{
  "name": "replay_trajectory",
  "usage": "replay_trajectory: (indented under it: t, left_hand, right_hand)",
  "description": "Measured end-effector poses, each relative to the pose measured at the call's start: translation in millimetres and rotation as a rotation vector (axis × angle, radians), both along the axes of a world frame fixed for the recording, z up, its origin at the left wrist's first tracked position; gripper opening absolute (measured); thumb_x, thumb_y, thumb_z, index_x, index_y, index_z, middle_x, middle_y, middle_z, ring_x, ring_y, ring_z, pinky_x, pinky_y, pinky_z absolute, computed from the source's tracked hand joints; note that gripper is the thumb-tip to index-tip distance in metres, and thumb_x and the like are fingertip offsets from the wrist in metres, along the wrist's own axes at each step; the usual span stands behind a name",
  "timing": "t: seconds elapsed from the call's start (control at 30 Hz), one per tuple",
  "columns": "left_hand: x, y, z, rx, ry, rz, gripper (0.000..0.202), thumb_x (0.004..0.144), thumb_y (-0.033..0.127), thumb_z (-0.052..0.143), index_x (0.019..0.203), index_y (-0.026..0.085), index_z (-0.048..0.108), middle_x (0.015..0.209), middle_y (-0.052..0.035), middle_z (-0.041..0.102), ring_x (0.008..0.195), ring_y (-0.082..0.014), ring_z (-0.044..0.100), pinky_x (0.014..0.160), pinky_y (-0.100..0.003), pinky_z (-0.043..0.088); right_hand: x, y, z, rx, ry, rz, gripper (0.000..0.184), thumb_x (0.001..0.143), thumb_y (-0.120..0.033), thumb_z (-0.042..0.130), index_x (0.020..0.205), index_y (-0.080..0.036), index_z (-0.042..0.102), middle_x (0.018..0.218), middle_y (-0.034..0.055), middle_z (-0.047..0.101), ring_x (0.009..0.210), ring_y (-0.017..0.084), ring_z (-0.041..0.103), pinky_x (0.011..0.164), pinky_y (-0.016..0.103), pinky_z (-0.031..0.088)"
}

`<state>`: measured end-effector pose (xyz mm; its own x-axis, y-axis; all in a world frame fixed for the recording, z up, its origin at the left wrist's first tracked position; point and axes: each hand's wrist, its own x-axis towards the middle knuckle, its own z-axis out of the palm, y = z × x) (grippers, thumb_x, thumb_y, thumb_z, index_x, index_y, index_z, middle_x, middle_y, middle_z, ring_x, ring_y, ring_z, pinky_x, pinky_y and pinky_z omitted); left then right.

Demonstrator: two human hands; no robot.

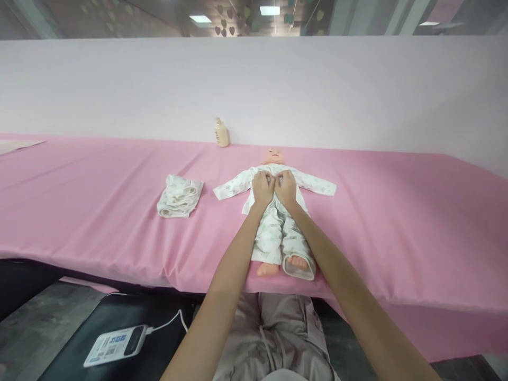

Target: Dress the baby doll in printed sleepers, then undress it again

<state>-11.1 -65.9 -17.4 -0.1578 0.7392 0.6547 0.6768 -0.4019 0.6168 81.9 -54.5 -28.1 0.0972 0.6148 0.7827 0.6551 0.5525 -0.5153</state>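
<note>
A baby doll (274, 156) lies on its back, head toward the wall and bare feet toward me. It wears a white patterned baby shirt (317, 183), whose sleeves stretch out to both sides, and matching baby pants (269, 239). Over the chest, my left hand (262, 188) is closed in a pinch on the front of the shirt. Close beside it, my right hand (286, 187) pinches the shirt front too. The fingertips and the cloth between them are partly hidden by the hands. One pant cuff gapes around the foot on the right.
Pink sheeting (389, 227) covers the table. A folded white cloth (180, 197) lies left of the doll, and a pump bottle (221, 133) stands against the wall. Below the table edge, a black chair (159, 307) bears a white device (115, 346) with a cable.
</note>
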Motion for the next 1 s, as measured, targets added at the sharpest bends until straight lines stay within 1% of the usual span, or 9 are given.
replay_trajectory:
  t: [0.13,0.3,0.5,0.57,0.67,0.8,0.87,1.0]
  left_hand:
    - [0,-1,-0.1,0.037,-0.011,-0.021,0.007,0.088,0.021,0.047,0.081,0.021,0.048,0.089,-0.006,0.057,0.09,-0.0207,0.051,0.083,-0.033,0.041]
    - [0,0,-1.3,0.039,0.032,-0.028,0.007,0.089,0.022,0.045,0.083,0.022,0.049,0.09,-0.0064,0.057,0.091,-0.0218,0.05,0.084,-0.034,0.04]
    - [-2,3,-6.2,0.01,0.125,-0.059,0.008,0.089,0.02,0.044,0.086,0.021,0.051,0.092,-0.008,0.058,0.092,-0.0234,0.051,0.085,-0.036,0.039]
    - [-4,1,-7.1,-0.003,0.136,-0.072,0.01,0.09,0.022,0.042,0.086,0.021,0.052,0.093,-0.0085,0.058,0.092,-0.0235,0.051,0.086,-0.036,0.04]
    - [-6,-4,-7.5,0.009,0.151,-0.111,0.014,0.092,0.022,0.04,0.088,0.021,0.053,0.097,-0.0078,0.059,0.096,-0.0222,0.052,0.089,-0.035,0.04]
    - [-9,-11,-8.8,0.047,0.145,-0.175,0.02,0.092,0.02,0.036,0.098,0.021,0.055,0.107,-0.0066,0.061,0.104,-0.0194,0.053,0.094,-0.033,0.039]
    - [-11,-14,-10.1,0.054,0.141,-0.183,0.023,0.093,0.019,0.035,0.103,0.021,0.055,0.109,-0.0061,0.063,0.105,-0.0189,0.054,0.095,-0.033,0.039]
    - [-13,-17,-11.6,0.062,0.129,-0.179,0.028,0.092,0.016,0.033,0.108,0.021,0.055,0.114,-0.0053,0.064,0.107,-0.0183,0.054,0.097,-0.033,0.039]
  right_hand:
    - [-1,0,-0.7,0.019,0.005,-0.012,0.008,0.085,-0.02,0.044,0.077,-0.022,0.047,0.082,0.0074,0.055,0.083,0.023,0.05,0.08,0.037,0.041]
    - [0,0,-0.6,0.012,0.026,-0.017,0.008,0.084,-0.02,0.045,0.076,-0.021,0.049,0.081,0.0075,0.055,0.083,0.023,0.051,0.08,0.036,0.042]
    - [3,-1,-0.3,0.014,0.017,0.058,0.013,0.082,-0.017,0.048,0.073,-0.021,0.057,0.08,0.0053,0.062,0.083,0.021,0.055,0.083,0.036,0.043]
    - [5,-1,-1.8,-0.004,-0.006,0.086,0.016,0.081,-0.016,0.047,0.076,-0.02,0.062,0.084,0.0058,0.065,0.086,0.022,0.056,0.086,0.037,0.043]
    - [10,-1,-5.7,-0.043,-0.02,0.152,0.023,0.078,-0.014,0.046,0.087,-0.02,0.067,0.095,0.0071,0.067,0.094,0.022,0.056,0.091,0.039,0.043]
    - [16,-5,-10.2,-0.071,-0.01,0.23,0.029,0.079,-0.016,0.048,0.102,-0.021,0.066,0.106,0.0079,0.064,0.103,0.022,0.056,0.096,0.041,0.042]
    - [16,-9,-11.1,-0.087,-0.043,0.228,0.03,0.08,-0.018,0.049,0.106,-0.021,0.064,0.11,0.0085,0.063,0.106,0.023,0.055,0.098,0.042,0.04]
    - [11,-17,-11.8,-0.1,-0.172,0.171,0.03,0.081,-0.019,0.051,0.109,-0.019,0.063,0.119,0.0106,0.06,0.112,0.025,0.051,0.101,0.044,0.036]
